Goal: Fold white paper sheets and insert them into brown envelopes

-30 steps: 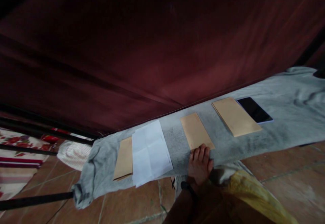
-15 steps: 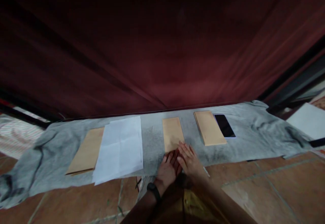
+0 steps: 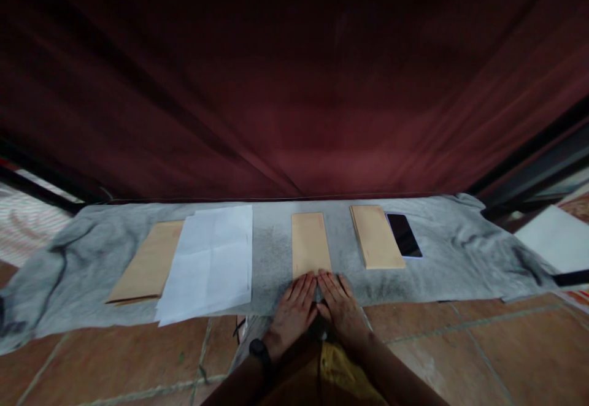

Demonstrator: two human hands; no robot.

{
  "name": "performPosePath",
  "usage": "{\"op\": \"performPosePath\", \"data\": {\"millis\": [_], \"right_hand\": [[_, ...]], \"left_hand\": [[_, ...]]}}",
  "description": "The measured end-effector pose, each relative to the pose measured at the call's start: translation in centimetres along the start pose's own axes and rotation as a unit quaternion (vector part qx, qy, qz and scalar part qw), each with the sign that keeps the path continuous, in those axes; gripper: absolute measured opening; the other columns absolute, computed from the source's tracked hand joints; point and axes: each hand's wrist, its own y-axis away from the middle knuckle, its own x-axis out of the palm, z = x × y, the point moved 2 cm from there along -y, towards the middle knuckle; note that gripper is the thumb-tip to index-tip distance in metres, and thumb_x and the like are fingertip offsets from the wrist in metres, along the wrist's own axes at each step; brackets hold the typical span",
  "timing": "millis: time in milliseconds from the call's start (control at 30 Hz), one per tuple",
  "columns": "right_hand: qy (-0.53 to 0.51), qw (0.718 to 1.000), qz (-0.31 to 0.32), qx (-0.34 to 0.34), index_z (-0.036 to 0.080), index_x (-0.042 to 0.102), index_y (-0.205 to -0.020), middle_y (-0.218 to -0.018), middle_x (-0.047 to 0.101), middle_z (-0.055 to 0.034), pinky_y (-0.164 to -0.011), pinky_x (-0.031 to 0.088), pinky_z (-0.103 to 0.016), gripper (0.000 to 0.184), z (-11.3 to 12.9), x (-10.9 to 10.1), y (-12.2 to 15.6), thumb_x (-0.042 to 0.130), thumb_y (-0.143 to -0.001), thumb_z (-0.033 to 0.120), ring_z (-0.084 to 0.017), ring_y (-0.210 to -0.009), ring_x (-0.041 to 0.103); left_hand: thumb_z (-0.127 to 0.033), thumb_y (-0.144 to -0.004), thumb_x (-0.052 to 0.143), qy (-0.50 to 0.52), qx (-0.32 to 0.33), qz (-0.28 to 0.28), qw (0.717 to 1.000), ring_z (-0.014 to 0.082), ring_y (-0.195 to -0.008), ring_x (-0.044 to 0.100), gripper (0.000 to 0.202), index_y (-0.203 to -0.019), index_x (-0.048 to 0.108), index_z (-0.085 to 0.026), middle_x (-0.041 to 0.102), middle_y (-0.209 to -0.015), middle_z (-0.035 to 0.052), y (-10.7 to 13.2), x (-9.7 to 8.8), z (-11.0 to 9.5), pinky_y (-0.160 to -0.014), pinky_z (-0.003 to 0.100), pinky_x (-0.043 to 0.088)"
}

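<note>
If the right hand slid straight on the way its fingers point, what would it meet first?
Most likely the single brown envelope: the right hand lies flat on the grey cloth with fingertips right at the envelope's near edge. Whether they already touch it is unclear.

Flat, side by side on grey cloth: left hand, right hand, both touching middle envelope at its near end.

A black band sits behind the left hand, and yellow clothing covers the lap.
</note>
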Motion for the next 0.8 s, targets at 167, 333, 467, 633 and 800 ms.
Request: {"op": "performPosePath", "data": {"millis": [167, 333, 467, 633, 800], "right_hand": [[0.029, 0.999, 0.02, -0.038, 0.012, 0.024, -0.162, -0.163, 0.038, -0.0117, -0.125, 0.028, -0.049, 0.063, -0.6, 0.1, 0.3, 0.042, -0.105, 0.031, -0.025, -0.151, 0.034], [0.038, 0.999, -0.008, -0.037, 0.01, 0.024, -0.161, -0.162, 0.039, -0.0133, -0.126, 0.024, -0.05, 0.064, -0.5, 0.2, 0.4, 0.045, -0.104, 0.031, -0.026, -0.151, 0.034], [0.035, 0.999, -0.011, -0.031, 0.014, 0.025, -0.162, -0.163, 0.039, -0.0104, -0.127, 0.023, -0.047, 0.063, -0.4, 0.0, 0.3, 0.045, -0.104, 0.029, -0.025, -0.151, 0.035], [0.038, 0.999, -0.015, -0.031, 0.013, 0.024, -0.162, -0.163, 0.037, -0.0113, -0.126, 0.024, -0.047, 0.065, -0.3, -0.1, 0.2, 0.047, -0.103, 0.03, -0.025, -0.15, 0.036], [0.027, 0.999, -0.021, -0.024, 0.014, 0.027, -0.161, -0.163, 0.039, -0.0106, -0.126, 0.025, -0.048, 0.063, -0.1, -0.2, 0.2, 0.047, -0.103, 0.029, -0.026, -0.15, 0.036]], "left_hand": [[-0.034, -0.105, 0.038, 0.039, -0.037, -0.002, 0.999, 0.0214, -0.137, 0.054, 0.048, -0.149, 0.049, -0.017, 0.058, -0.15, 0.0089, -0.3, -0.5, 1.0, -0.113, 0.038, 0.042], [-0.041, -0.105, 0.037, 0.052, -0.089, -0.033, 0.994, 0.0277, -0.15, 0.037, 0.061, -0.154, 0.037, -0.006, 0.045, -0.158, 0.0189, -6.6, -0.6, 4.2, -0.119, 0.047, 0.037], [-0.045, -0.103, 0.036, 0.039, -0.102, 0.019, 0.994, 0.0315, -0.15, 0.036, 0.065, -0.149, 0.043, 0.001, 0.046, -0.155, 0.0245, -12.3, 0.2, 6.6, -0.122, 0.049, 0.031], [-0.049, -0.102, 0.038, -0.004, -0.13, 0.061, 0.99, 0.0353, -0.148, 0.039, 0.071, -0.147, 0.045, 0.004, 0.046, -0.154, 0.0283, -14.2, 1.5, 8.2, -0.123, 0.052, 0.028], [-0.055, -0.101, 0.039, -0.031, -0.146, 0.061, 0.987, 0.0364, -0.147, 0.041, 0.075, -0.145, 0.049, 0.005, 0.049, -0.151, 0.0299, -13.1, 1.6, 8.5, -0.124, 0.051, 0.025]]}}
